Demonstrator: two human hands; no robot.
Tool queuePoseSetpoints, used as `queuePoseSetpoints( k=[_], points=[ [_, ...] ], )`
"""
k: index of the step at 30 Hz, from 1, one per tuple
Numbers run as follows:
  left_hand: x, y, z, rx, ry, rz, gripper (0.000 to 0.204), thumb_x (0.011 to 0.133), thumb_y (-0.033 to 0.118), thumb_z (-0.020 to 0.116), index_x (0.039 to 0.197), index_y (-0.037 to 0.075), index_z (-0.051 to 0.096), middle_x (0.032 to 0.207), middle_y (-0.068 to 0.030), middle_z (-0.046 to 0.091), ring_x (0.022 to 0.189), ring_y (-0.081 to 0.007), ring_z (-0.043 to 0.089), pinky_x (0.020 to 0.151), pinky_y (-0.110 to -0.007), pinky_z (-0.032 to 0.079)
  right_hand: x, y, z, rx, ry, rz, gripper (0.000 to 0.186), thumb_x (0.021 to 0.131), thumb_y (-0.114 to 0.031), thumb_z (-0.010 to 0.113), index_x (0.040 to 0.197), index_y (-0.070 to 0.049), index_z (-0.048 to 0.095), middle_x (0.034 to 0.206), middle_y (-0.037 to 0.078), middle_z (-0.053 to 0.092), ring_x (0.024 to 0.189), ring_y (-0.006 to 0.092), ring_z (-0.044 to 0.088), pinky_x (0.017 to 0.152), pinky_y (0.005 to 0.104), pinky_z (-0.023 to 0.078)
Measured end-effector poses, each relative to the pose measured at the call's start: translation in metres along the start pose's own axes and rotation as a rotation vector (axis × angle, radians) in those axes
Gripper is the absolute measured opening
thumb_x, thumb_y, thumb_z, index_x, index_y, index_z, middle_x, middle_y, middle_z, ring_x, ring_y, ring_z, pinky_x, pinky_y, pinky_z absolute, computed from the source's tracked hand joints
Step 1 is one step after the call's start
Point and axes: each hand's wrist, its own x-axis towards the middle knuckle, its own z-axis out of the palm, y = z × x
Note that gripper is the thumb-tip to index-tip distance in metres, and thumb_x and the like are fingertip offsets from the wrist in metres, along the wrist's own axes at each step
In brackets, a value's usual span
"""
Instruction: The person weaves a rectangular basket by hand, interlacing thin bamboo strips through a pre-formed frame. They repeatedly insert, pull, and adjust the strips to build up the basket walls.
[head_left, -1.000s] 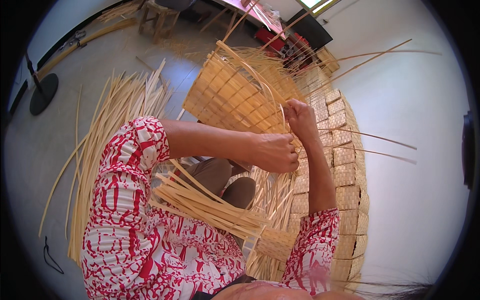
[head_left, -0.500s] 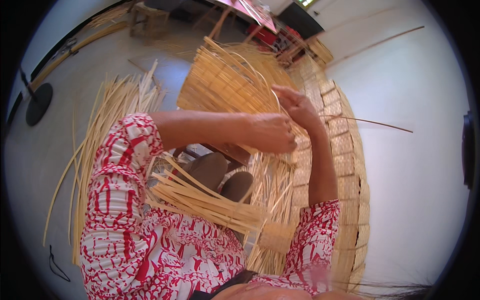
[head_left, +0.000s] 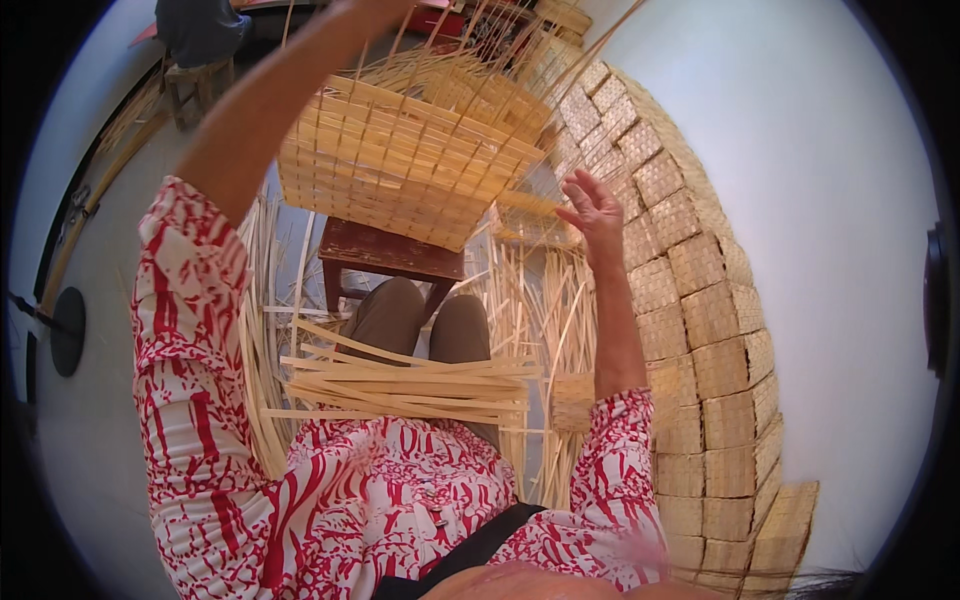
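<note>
A half-woven bamboo basket (head_left: 400, 150) with long upright strips rests on a dark red wooden stool (head_left: 390, 245) in front of my knees. My left hand (head_left: 375, 15) is raised over the basket's upright strips at the top edge; its fingers are cut off, so its grip is unclear. My right hand (head_left: 595, 210) is beside the basket's right side, with fingers apart and slightly curled, holding nothing. Loose pale strips (head_left: 400, 390) lie across my lap, and more hang and lie around the stool.
Stacked woven baskets (head_left: 700, 370) line the right wall. At upper left a person (head_left: 195, 30) sits on a wooden stool (head_left: 190, 95). A black round-based stand (head_left: 65, 335) and long poles (head_left: 140, 140) lie along the left wall. Red items (head_left: 445, 25) are at the back.
My left arm has swung up from the basket's front to above it. My right hand has come away from the weave, fingers opened. The basket now shows squarer in view, with the stool beneath visible.
</note>
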Motion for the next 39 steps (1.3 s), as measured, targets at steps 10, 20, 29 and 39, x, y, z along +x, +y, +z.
queuePoseSetpoints(
  k=[10, 20, 29, 39],
  points=[
    [-0.112, -0.066, -0.141, 0.303, -0.114, 0.060, 0.029, 0.088, 0.022, 0.072, 0.116, 0.016, 0.067, 0.090, -0.0046, 0.070, 0.076, -0.0214, 0.067, 0.073, -0.034, 0.054, 0.008, 0.036, 0.042, 0.479, -0.102, 0.016, 0.027, 0.098, -0.017, 0.060, 0.120, -0.002, 0.059, 0.110, 0.010, 0.067, 0.099, 0.0191, 0.067, 0.079, 0.0389, 0.062],
    [-0.131, -0.062, -0.103, 0.312, -0.859, 0.051, 0.015, 0.095, 0.024, 0.057, 0.103, 0.016, 0.068, 0.074, -0.0093, 0.068, 0.066, -0.0283, 0.067, 0.063, -0.040, 0.052, 0.009, 0.036, 0.044, 0.414, -0.070, -0.118, 0.016, 0.099, -0.015, 0.057, 0.104, -0.001, 0.064, 0.100, 0.013, 0.070, 0.089, 0.0196, 0.070, 0.077, 0.0401, 0.063],
    [-0.117, -0.054, -0.102, 0.196, -0.894, -0.127, 0.008, 0.086, 0.017, 0.058, 0.086, 0.012, 0.065, 0.075, -0.0134, 0.068, 0.073, -0.0342, 0.067, 0.064, -0.047, 0.050, 0.004, 0.027, 0.050, 0.377, -0.037, -0.093, 0.017, 0.099, -0.016, 0.058, 0.102, 0.000, 0.064, 0.100, 0.012, 0.070, 0.088, 0.0199, 0.070, 0.077, 0.0397, 0.063],
    [-0.137, -0.042, -0.101, 0.401, -0.939, -0.162, 0.009, 0.088, 0.007, 0.059, 0.093, 0.013, 0.062, 0.077, -0.0119, 0.068, 0.076, -0.0334, 0.068, 0.064, -0.046, 0.050, -0.001, 0.026, 0.053, 0.322, 0.056, -0.169, 0.013, 0.099, -0.014, 0.058, 0.096, -0.003, 0.062, 0.092, 0.007, 0.067, 0.081, 0.0159, 0.067, 0.076, 0.0376, 0.063]
  ],
)
